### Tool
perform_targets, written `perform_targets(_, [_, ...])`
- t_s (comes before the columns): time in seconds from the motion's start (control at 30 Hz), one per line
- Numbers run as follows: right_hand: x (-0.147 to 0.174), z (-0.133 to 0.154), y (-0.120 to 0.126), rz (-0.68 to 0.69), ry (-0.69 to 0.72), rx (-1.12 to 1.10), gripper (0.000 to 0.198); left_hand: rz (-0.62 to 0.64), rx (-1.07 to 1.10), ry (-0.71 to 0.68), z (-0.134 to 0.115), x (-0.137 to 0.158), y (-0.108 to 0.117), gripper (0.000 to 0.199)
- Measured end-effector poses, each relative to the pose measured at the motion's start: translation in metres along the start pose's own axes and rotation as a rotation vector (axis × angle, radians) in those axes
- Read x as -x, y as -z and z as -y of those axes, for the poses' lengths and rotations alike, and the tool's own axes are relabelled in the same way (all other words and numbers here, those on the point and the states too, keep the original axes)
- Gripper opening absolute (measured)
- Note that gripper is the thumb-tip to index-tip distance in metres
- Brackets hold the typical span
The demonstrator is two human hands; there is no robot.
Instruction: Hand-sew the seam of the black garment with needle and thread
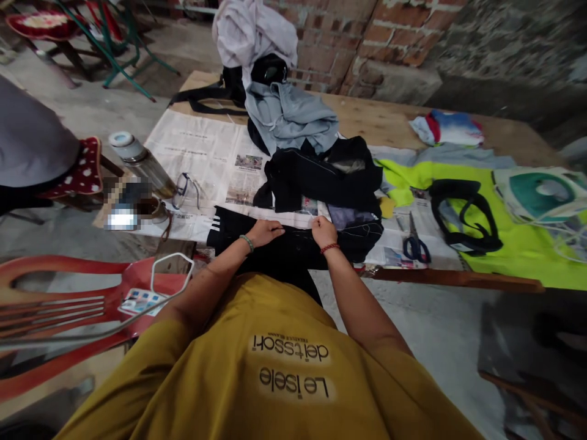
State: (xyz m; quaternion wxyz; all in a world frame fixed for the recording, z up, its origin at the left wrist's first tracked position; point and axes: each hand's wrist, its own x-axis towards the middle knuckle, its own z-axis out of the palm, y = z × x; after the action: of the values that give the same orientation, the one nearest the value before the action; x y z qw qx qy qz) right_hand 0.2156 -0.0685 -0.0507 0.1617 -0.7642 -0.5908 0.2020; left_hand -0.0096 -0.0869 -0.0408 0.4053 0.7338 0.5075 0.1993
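A black garment (293, 244) with white stripes at its left end lies along the table's near edge. My left hand (268, 232) is closed, pinching the garment's upper edge between thumb and finger. Just to the right, my right hand (324, 233) is closed too, its fingertips pinched over the same cloth. A fine white thread (310, 215) shows at those fingertips; whether a needle is there is too small to tell. Behind my hands lies another bunched black garment (325, 174), with a grey garment (293, 113) heaped beyond it.
Newspaper (206, 143) covers much of the wooden table (367, 116). Scissors (415, 241), a black strap (468, 217), a neon-yellow cloth (527, 256) and an iron (541, 189) lie right. Eyeglasses (187, 189) and a bottle (149, 165) are left, above a red chair (114, 287).
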Motion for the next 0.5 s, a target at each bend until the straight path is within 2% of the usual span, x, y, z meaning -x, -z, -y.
perform_targets(0.13, [-0.005, -0.002, 0.001, -0.005, -0.002, -0.130, 0.020, 0.050, 0.071, 0.007, 0.001, 0.000, 0.003, 0.033])
perform_targets(0.23, [-0.004, -0.007, 0.004, -0.035, -0.073, -0.435, 0.021, 0.054, 0.135, -0.006, 0.004, 0.000, 0.003, 0.034])
perform_targets(0.3, [0.001, -0.007, 0.010, -0.143, -0.083, -0.704, 0.026, 0.058, 0.194, -0.008, 0.005, 0.001, 0.002, 0.035])
perform_targets(0.4, [0.018, 0.003, 0.036, -0.392, 0.034, -1.042, 0.031, 0.048, 0.273, 0.011, 0.007, 0.001, 0.001, 0.033])
perform_targets(0.5, [0.044, 0.019, 0.088, -0.470, 0.171, -1.257, 0.030, 0.028, 0.322, 0.034, 0.007, 0.000, 0.001, 0.031])
